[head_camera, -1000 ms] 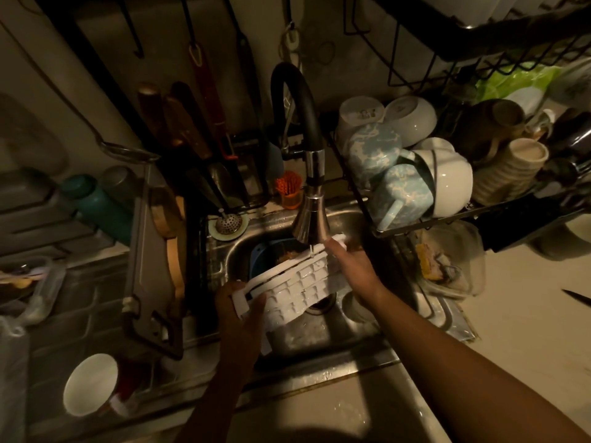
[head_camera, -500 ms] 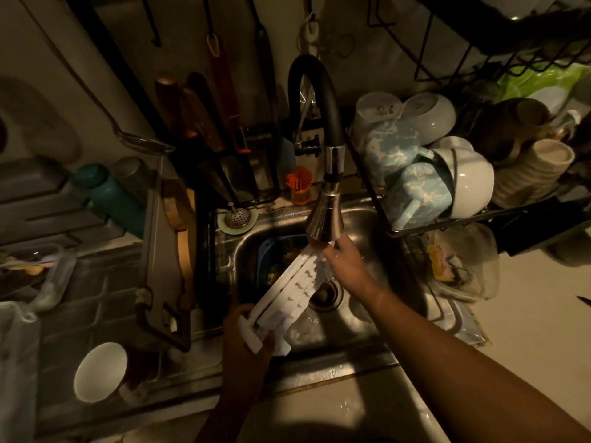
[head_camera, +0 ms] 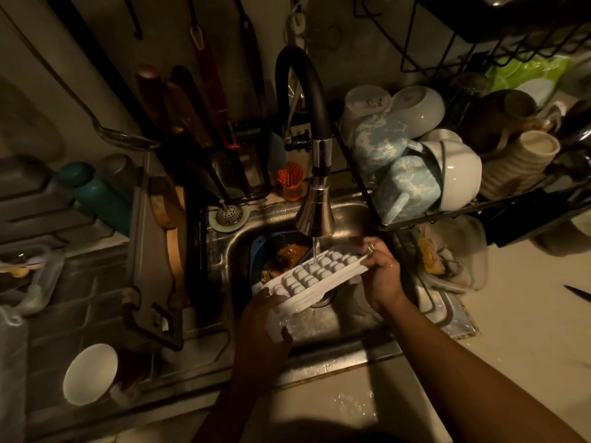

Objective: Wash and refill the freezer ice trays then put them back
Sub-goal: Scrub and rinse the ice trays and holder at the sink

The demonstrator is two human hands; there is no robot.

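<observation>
A white ice tray (head_camera: 311, 278) hangs over the steel sink (head_camera: 348, 215), its cells facing up, and more than one tray looks stacked. A thin stream of water falls from the black faucet (head_camera: 315, 215) onto the tray's middle cells. My left hand (head_camera: 260, 327) grips the tray's near left end. My right hand (head_camera: 380, 271) holds its far right end, fingers curled over the edge. The tray slopes down towards my left hand.
A blue bowl with food scraps (head_camera: 281, 254) sits in the sink behind the tray. A dish rack of mugs and bowls (head_camera: 412, 167) hangs right of the faucet. A white cup (head_camera: 89, 374) and cutting boards (head_camera: 166, 244) stand left. A knife tip (head_camera: 577, 292) lies far right.
The tray has turned from steeply tilted on edge to cells-up and nearly flat under the faucet. My right hand moved right along it. Water now falls onto the cells.
</observation>
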